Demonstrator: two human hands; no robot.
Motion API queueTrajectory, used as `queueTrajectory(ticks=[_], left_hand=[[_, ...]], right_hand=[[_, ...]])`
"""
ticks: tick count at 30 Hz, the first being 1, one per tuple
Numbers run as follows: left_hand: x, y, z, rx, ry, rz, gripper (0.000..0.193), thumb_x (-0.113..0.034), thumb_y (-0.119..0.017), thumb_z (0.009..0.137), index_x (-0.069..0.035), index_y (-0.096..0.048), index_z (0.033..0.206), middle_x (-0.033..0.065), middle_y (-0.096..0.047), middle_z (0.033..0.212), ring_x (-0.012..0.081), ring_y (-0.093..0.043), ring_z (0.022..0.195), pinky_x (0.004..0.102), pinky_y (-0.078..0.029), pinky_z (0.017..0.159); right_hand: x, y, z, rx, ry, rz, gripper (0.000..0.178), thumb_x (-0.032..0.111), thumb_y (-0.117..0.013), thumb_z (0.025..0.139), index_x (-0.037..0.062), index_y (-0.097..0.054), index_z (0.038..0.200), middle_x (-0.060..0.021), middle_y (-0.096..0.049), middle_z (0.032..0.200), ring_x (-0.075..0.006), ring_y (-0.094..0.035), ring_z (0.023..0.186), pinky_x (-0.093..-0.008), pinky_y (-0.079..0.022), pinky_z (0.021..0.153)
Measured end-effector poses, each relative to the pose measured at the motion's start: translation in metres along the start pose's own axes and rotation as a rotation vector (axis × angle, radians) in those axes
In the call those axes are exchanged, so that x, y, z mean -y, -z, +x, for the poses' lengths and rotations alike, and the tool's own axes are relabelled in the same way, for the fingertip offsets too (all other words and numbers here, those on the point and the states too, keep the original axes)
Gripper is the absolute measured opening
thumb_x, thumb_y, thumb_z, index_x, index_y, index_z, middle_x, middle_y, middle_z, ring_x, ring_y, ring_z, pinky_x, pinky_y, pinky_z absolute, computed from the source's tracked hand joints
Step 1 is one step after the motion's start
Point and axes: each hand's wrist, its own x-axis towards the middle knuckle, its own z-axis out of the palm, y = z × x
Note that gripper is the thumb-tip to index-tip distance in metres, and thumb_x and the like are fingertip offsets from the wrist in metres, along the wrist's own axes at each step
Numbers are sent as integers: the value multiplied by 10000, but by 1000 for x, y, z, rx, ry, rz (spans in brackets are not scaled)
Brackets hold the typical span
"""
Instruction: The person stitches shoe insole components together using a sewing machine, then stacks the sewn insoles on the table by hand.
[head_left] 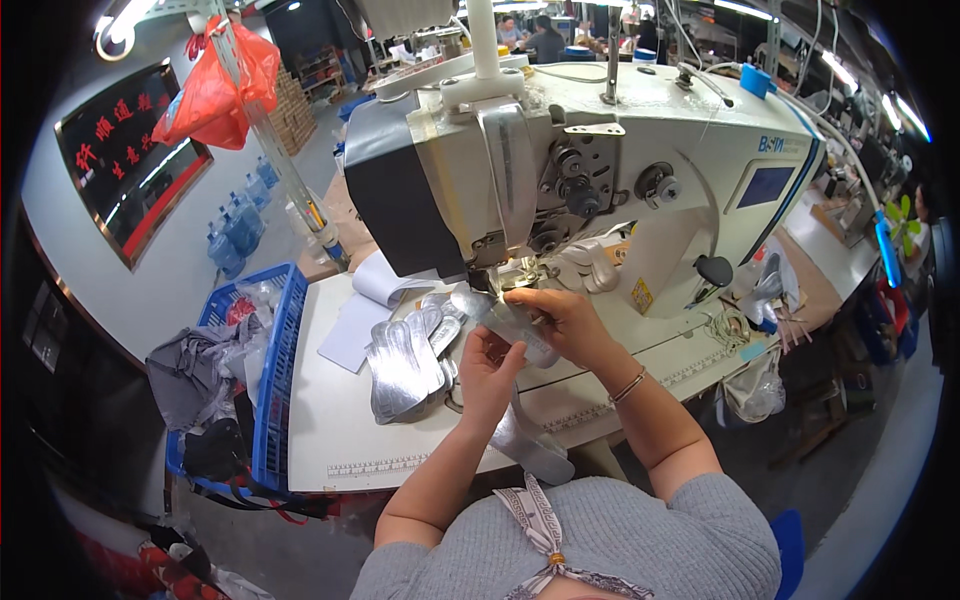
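Observation:
My left hand (490,370) pinches the lower edge of a shiny silver shoe piece (512,326) just in front of the needle area of a white sewing machine (620,130). On the same piece, from the right, my right hand (565,322) closes thumb and fingers close to the presser foot (518,272). A second silver strip (530,448) reaches below my left hand over the table's front edge. Left of my hands lies a pile of silver shoe pieces (405,368), overlapping one another. The needle tip is too small to make out.
Under the machine arm rest several pale shoe pieces (592,262). White paper (360,315) lies behind the silver pile. At the table's left stands a blue basket (272,410) with grey cloth (200,370). A measuring tape (380,466) runs along the table's front edge.

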Motion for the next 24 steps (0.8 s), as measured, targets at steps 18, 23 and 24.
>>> queueTrajectory(ticks=[18, 23, 24], left_hand=[[-39, 45, 80, 160, 294, -116, 354, 18, -633, 802, 17, -502, 1131, 73, -593, 1011, 136, -617, 877, 245, -532, 750], [-29, 48, 94, 135, 228, -226, 310, 62, -617, 796, 8, -515, 1085, 82, -584, 1048, 169, -619, 900, 277, -534, 770], [-28, 47, 94, 127, 182, -222, 279, 64, -605, 807, -5, -523, 1064, 77, -586, 1043, 174, -623, 896, 290, -536, 780]], right_hand=[[4, -1, 1, -17, 39, -57, 485, -128, -526, 737, 131, -620, 1136, -109, -591, 765, -228, -577, 675, -322, -469, 636], [5, -3, 1, -45, 49, -88, 507, -123, -537, 718, 153, -624, 1134, -105, -580, 744, -233, -569, 653, -322, -464, 618], [5, -3, 1, -44, 54, -91, 508, -119, -544, 714, 157, -623, 1133, -106, -579, 739, -240, -571, 652, -326, -465, 614]])
